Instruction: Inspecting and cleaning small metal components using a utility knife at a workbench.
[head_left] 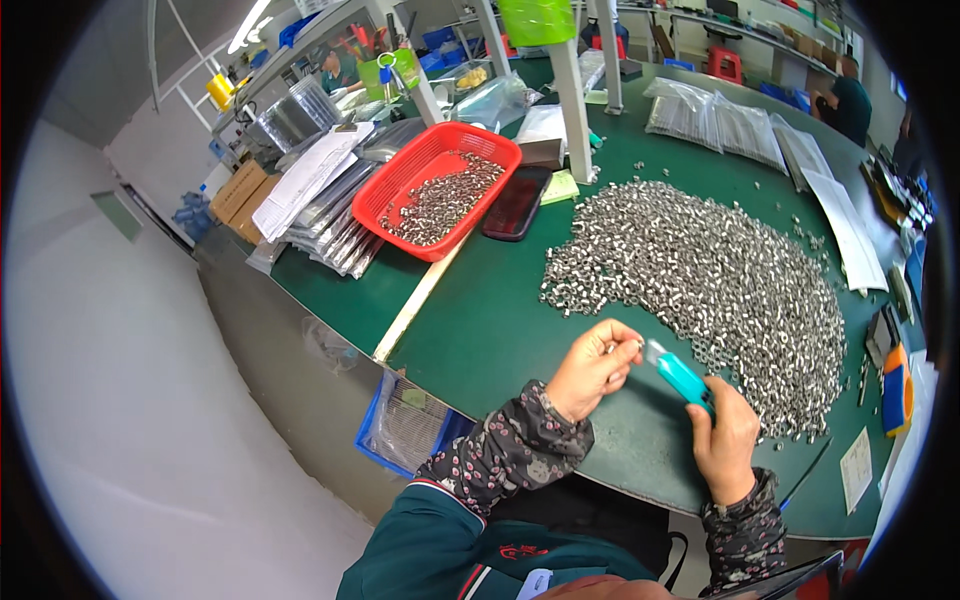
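Observation:
My left hand (592, 370) is closed in a pinch, with a tiny metal piece (639, 344) just showing at its fingertips. My right hand (727, 440) grips a teal utility knife (683, 381), its pale front end pointing up and left, close to the left fingertips. I cannot tell whether the knife touches the piece. Both hands are above the near edge of the green table (470, 340). Just beyond them spreads a large heap of small silvery metal rings (700, 270). Patterned sleeve covers are on both my forearms.
A red plastic basket (377, 192) with more metal pieces stands at the left, beside a dark phone (517, 204). Stacked bagged sheets (325, 220) lie farther left. Clear plastic bags (715, 122) are at the back. An orange-and-blue brush-like block (897, 390) lies at right. A blue crate (405, 425) sits below.

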